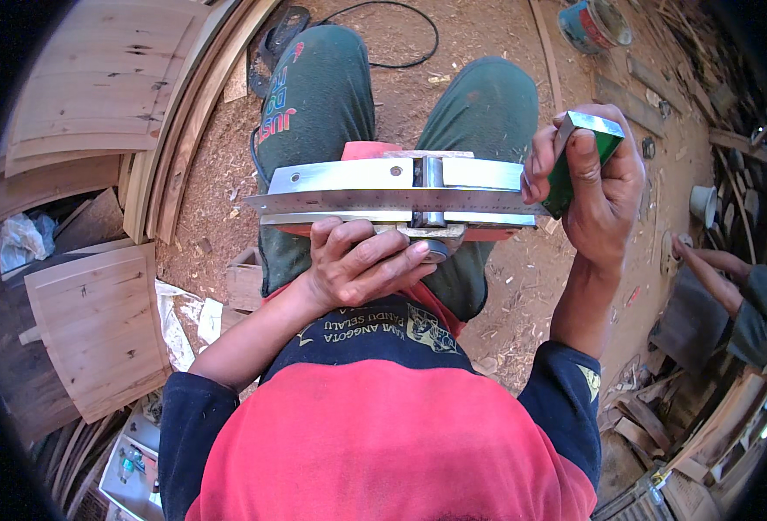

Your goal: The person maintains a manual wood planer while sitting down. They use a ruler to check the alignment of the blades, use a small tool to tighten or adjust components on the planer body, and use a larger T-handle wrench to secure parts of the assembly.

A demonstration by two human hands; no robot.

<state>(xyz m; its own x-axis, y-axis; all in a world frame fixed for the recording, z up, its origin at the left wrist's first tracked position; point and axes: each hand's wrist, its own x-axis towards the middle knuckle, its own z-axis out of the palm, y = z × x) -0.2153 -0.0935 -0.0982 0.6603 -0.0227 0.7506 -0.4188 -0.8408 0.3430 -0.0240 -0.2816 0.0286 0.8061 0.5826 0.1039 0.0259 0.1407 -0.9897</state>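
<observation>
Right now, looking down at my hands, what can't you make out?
In the head view:
Square's blade: scale marks too small to read.
Planer's red body: mostly hidden beneath its metal soles.
Square's green handle: partly covered by your right hand.
Other person, far right: cut off by the dark rim.
White box: cut off by the lower edge.

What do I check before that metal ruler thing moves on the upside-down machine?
1. Square held firmly: ok, the right hand grips its green handle.
2. Planer supported: ok, it sits over the lap with the left hand at its near side.
3. Steel blade crossing the cutter drum: ok.
4. Blade flush on the metal sole: cannot tell from above.
5. Planer unplugged: cannot tell, no plug shows.
6. Floor swept: not ok, wood shavings are scattered about.
</observation>
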